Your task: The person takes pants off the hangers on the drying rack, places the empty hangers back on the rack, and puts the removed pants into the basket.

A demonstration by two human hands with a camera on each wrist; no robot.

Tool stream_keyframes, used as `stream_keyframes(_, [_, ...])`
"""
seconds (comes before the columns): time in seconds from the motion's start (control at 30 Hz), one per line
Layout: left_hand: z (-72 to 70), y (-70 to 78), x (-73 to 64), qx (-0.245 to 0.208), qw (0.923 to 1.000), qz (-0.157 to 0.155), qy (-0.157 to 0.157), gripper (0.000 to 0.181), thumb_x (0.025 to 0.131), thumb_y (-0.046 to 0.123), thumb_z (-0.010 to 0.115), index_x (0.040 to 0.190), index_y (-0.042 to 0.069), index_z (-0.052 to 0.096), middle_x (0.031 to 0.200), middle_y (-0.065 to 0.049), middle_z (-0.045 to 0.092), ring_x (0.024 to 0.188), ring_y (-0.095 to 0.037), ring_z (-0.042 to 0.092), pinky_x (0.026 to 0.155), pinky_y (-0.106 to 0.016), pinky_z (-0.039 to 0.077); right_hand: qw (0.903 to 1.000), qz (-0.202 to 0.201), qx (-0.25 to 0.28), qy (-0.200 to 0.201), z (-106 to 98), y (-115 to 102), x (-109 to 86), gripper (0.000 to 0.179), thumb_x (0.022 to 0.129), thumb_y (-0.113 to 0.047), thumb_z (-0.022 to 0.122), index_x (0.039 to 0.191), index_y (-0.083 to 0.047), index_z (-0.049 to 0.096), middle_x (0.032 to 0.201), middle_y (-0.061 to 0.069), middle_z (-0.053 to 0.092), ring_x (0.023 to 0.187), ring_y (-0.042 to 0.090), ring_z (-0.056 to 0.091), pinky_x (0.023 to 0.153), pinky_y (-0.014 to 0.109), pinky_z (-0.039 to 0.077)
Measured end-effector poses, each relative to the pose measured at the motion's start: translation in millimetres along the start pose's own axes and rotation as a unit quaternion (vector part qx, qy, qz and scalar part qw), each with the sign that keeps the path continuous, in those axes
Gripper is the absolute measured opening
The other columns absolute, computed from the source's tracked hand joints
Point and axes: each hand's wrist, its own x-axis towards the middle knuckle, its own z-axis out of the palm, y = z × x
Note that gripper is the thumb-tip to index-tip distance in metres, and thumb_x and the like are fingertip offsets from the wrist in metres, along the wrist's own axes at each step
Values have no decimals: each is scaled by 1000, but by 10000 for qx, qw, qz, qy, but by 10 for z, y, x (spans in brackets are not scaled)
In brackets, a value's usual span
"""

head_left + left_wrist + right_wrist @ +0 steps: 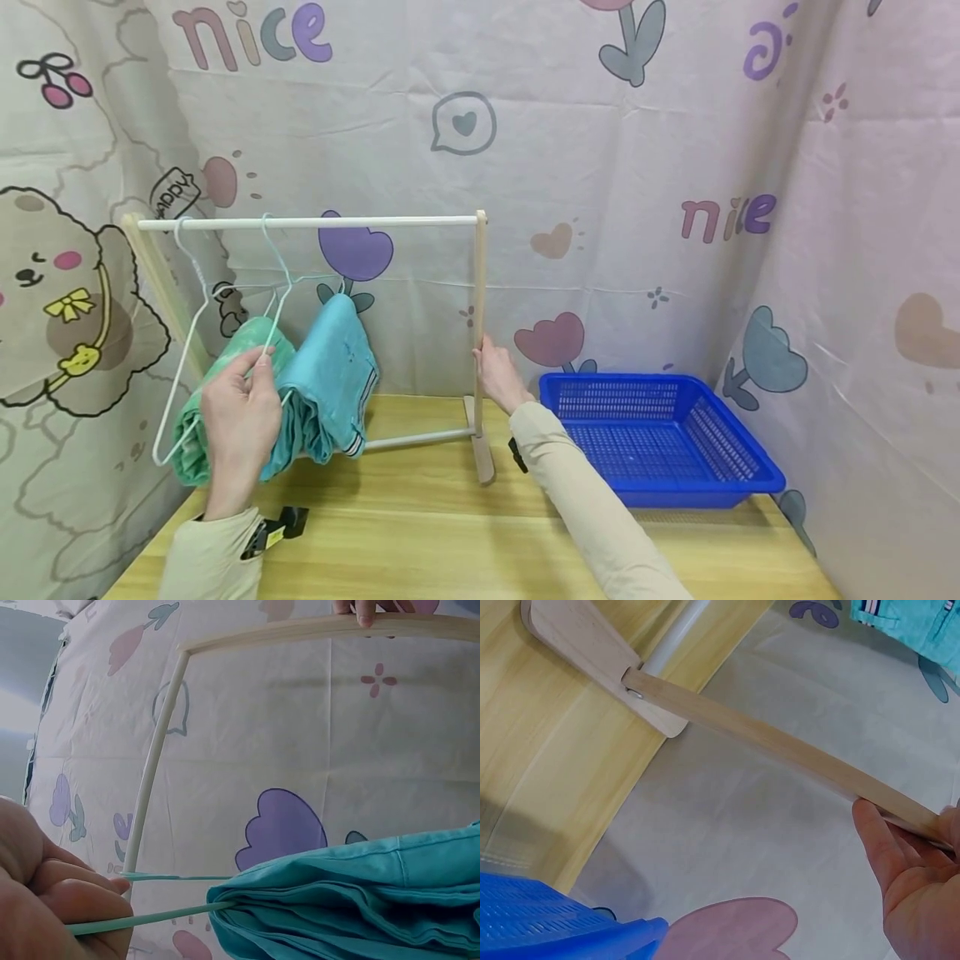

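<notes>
A pale blue wire hanger (pixel 276 321) hooks over the white top rail (pixel 405 222) of a small wooden rack, with folded teal trousers (pixel 333 367) draped on it. My left hand (pixel 240 412) pinches this hanger's side wire, left of the trousers; in the left wrist view the wire runs from the fingers into the teal folds (pixel 360 892). To the left, a green patterned garment (pixel 193 458) hangs on another hanger (pixel 180 367), partly behind my left hand. My right hand (pixel 500 375) grips the rack's right wooden post (pixel 480 283), fingers around it in the right wrist view.
A blue plastic basket (pixel 652 498) sits on the wooden table (pixel 420 525), right of the rack. The rack's foot (pixel 484 458) and lower rail (pixel 420 439) stand near the table's back edge. Printed curtains (pixel 600 167) enclose the back and sides.
</notes>
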Motion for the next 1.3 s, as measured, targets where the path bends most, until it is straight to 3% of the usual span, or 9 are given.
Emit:
stream_keyframes(0.13, [19, -4, 7, -69, 9998, 171, 83, 37, 105, 26, 44, 127, 6, 65, 106, -23, 70, 41, 0, 40, 37, -23, 28, 10000, 40, -26, -18, -7, -18, 5, 18, 105, -15, 45, 111, 1, 51, 78, 15, 63, 72, 29, 66, 60, 38, 55])
stream_keyframes(0.27, [16, 16, 24, -127, 9995, 234, 165, 35, 104, 25, 46, 125, 8, 67, 69, -3, 66, 36, -5, 34, 35, -24, 27, 9999, 115, 17, -55, -25, -28, 16, 19, 105, -15, 44, 113, 1, 51, 80, 16, 63, 71, 28, 66, 58, 37, 54])
stream_keyframes(0.37, [-8, 46, 16, -208, 9995, 169, 185, 33, 103, 26, 48, 125, 10, 68, 69, 13, 61, 36, -6, 33, 35, -24, 27, 9999, 95, 43, -2, -29, -27, 26, 19, 105, -15, 45, 113, 1, 51, 80, 16, 63, 71, 28, 66, 58, 37, 54])
stream_keyframes(0.47, [-42, 69, -12, -350, 9992, 125, 163, 34, 103, 26, 49, 126, 10, 67, 79, 10, 68, 37, -7, 33, 36, -23, 27, 10000, 74, 27, 44, -22, -23, 31, 18, 105, -15, 45, 111, 1, 51, 80, 16, 64, 71, 29, 66, 59, 38, 54])
stream_keyframes(0.63, [-92, 122, -68, -672, 9974, 132, 203, 33, 103, 25, 50, 126, 10, 67, 47, 9, 43, 36, -8, 31, 34, -25, 24, 9998, 197, 45, -65, -6, -11, 29, 19, 105, -17, 44, 112, -1, 51, 81, 15, 63, 71, 27, 65, 60, 37, 54])
stream_keyframes(0.9, [-188, 169, -200, -1159, 9929, 29, -250, 33, 102, 28, 52, 128, 13, 66, 42, 3, 34, 31, -13, 28, 31, -32, 20, 9990, 343, 255, -144, -38, -24, -8, 19, 105, -15, 44, 115, 0, 51, 81, 15, 63, 69, 24, 63, 58, 36, 54])
stream_keyframes(1.07, [-234, 135, -295, -2272, 9711, -250, -682, 32, 100, 21, 55, 125, 4, 65, 41, 2, 30, 29, -16, 22, 31, -37, 12, 9968, 402, 598, -346, -34, 1, -59, 19, 105, -17, 45, 105, -1, 55, 72, 9, 55, 61, 18, 53, 52, 30, 46])
stream_keyframes(1.17, [-237, 104, -332, -2894, 9521, -117, -980, 31, 100, 15, 55, 125, -2, 64, 40, 3, 28, 29, -17, 17, 31, -37, 9, 9947, 638, 708, -379, -13, 22, -124, 22, 105, -22, 48, 98, -3, 59, 73, 10, 57, 60, 17, 52, 51, 27, 43])
stream_keyframes(1.3, [-208, 73, -370, -3132, 9399, 167, -1351, 31, 101, 11, 52, 126, -5, 62, 40, 3, 27, 31, -19, 13, 30, -36, 8, 9897, 1269, 481, -460, 46, 24, -259, 33, 100, -39, 54, 86, -9, 63, 75, 7, 66, 60, 16, 58, 50, 27, 43])
